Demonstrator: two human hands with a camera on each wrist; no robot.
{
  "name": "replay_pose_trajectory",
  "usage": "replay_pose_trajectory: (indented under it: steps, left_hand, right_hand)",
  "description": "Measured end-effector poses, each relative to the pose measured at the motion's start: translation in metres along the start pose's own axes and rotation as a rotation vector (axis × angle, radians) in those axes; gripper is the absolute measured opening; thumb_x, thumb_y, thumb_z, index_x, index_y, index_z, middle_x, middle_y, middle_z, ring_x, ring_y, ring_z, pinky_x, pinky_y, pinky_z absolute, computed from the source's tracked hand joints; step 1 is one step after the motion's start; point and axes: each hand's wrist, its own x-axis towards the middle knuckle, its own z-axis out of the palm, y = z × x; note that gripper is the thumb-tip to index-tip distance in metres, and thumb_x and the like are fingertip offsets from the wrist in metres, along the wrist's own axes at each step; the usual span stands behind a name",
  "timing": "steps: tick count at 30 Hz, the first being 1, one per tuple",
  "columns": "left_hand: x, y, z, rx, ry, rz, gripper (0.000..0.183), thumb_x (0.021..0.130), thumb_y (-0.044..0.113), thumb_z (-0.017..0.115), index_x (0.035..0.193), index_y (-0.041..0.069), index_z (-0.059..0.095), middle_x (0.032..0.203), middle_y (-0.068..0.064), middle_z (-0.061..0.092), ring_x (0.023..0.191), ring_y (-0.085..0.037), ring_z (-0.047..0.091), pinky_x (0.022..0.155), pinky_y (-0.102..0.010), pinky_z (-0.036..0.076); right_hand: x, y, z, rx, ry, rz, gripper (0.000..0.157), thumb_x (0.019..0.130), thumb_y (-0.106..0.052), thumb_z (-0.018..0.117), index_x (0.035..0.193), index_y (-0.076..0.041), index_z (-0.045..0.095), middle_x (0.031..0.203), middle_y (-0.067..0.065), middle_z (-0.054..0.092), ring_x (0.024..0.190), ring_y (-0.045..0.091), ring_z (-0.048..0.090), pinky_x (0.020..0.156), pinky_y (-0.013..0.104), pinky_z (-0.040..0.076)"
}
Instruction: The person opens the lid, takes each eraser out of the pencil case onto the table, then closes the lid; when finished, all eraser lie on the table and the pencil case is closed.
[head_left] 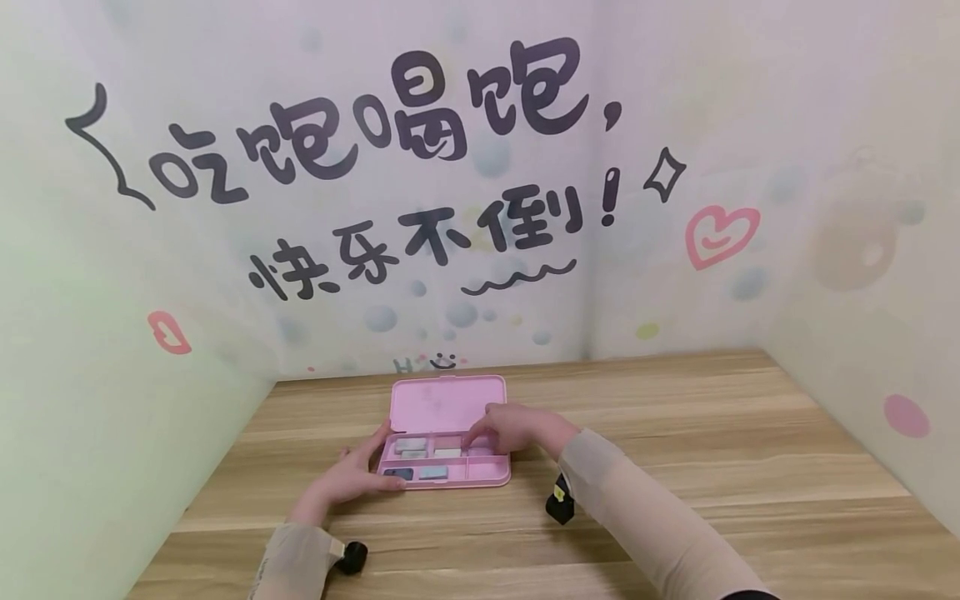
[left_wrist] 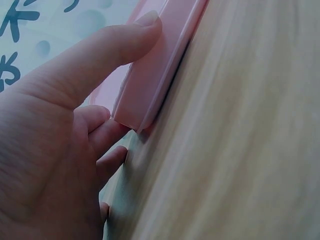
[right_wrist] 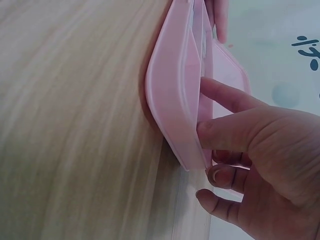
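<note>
A pink case [head_left: 487, 471] lies on the table with its lid [head_left: 448, 404] raised toward the wall. Small block-shaped pieces sit in its compartments, among them a dark one [head_left: 398, 474] and a pale blue one [head_left: 432, 472] in the front row. At the case's left end my left hand [head_left: 348, 477] grips it, thumb [left_wrist: 135, 42] along the front side and fingers around the end. My right hand [head_left: 513, 427] reaches into the back right compartment. In the right wrist view its index finger and thumb dip inside the rim, apart; whatever lies at their tips is hidden.
The wood-grain table [head_left: 675, 467] stretches out on both sides of the case. Behind it stands a printed wall [head_left: 525, 325] close to the raised lid, with side walls at left and right. A black wrist device [head_left: 560, 500] hangs below the right forearm.
</note>
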Motion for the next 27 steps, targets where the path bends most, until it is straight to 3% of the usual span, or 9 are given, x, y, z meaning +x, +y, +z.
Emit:
replay_pose_trajectory:
  steps: [13,23,27]
  left_hand:
    - [0.000,0.001,0.000,0.004,0.000,-0.005,0.112,0.076,0.045,0.080,0.156,0.008,0.011,0.159,-0.020,0.015,0.142,-0.046,0.016,0.107,-0.067,-0.010]
    - [0.002,0.000,0.000,0.000,-0.001,-0.006,0.112,0.076,0.045,0.079,0.156,0.007,0.011,0.158,-0.021,0.016,0.142,-0.046,0.016,0.107,-0.067,-0.010]
    - [0.001,0.002,0.000,0.004,0.000,-0.010,0.112,0.076,0.045,0.079,0.156,0.007,0.011,0.158,-0.021,0.016,0.141,-0.047,0.017,0.108,-0.067,-0.009]
  right_hand:
    - [-0.001,0.001,-0.001,-0.016,0.020,-0.019,0.044,0.087,0.001,0.062,0.112,-0.034,0.070,0.089,0.000,0.050,0.075,0.014,0.043,0.068,0.026,0.039]
    - [-0.009,0.003,-0.007,0.093,0.078,0.019,0.043,0.089,-0.001,0.063,0.117,-0.033,0.064,0.093,-0.005,0.055,0.086,0.013,0.050,0.081,0.030,0.045]
    - [-0.016,0.005,-0.012,0.115,0.113,0.001,0.044,0.090,0.002,0.059,0.123,-0.028,0.062,0.092,-0.004,0.057,0.087,0.015,0.052,0.081,0.029,0.045]
